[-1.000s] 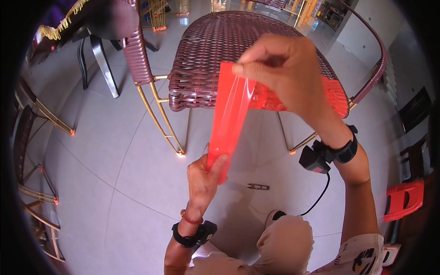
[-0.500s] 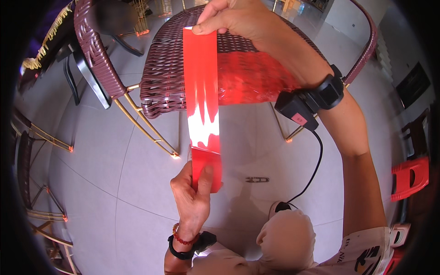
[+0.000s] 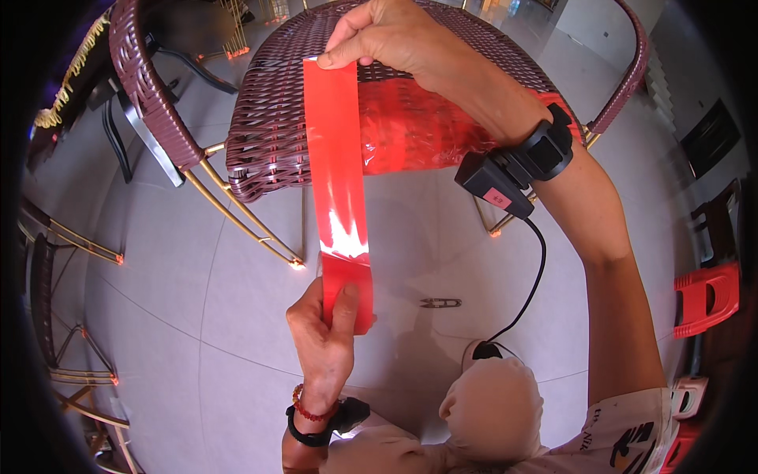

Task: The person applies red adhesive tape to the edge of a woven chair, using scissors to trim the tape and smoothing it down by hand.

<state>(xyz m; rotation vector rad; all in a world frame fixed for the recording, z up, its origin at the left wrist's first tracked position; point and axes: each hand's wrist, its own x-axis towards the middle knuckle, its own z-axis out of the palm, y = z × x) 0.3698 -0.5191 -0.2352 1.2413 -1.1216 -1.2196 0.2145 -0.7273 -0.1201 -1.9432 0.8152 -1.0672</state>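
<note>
A strip of glossy red tape (image 3: pixel 335 150) stretches taut between my two hands, in front of a woven maroon chair (image 3: pixel 264 134). My left hand (image 3: pixel 324 332) is closed around the red tape roll (image 3: pixel 347 296), thumb on its face. The strip's far end is pinched by my right hand (image 3: pixel 387 35), which is above the seat. Right of the strip, a red film layer (image 3: pixel 414 126) covers part of the seat's front edge, partly hidden by my right forearm. The strip passes in front of the seat edge; whether it touches the weave I cannot tell.
On the tiled floor below lies a pair of thread snips (image 3: pixel 440 302). A black cable (image 3: pixel 537 276) hangs from the device on my right wrist. More metal-legged chairs (image 3: pixel 59 300) stand at left. A red plastic stool (image 3: pixel 705 300) is at far right.
Both hands and the stretched tape have shifted slightly left relative to the view, and my right hand sits a little lower. The chair also appears further left. Both grips are unchanged.
</note>
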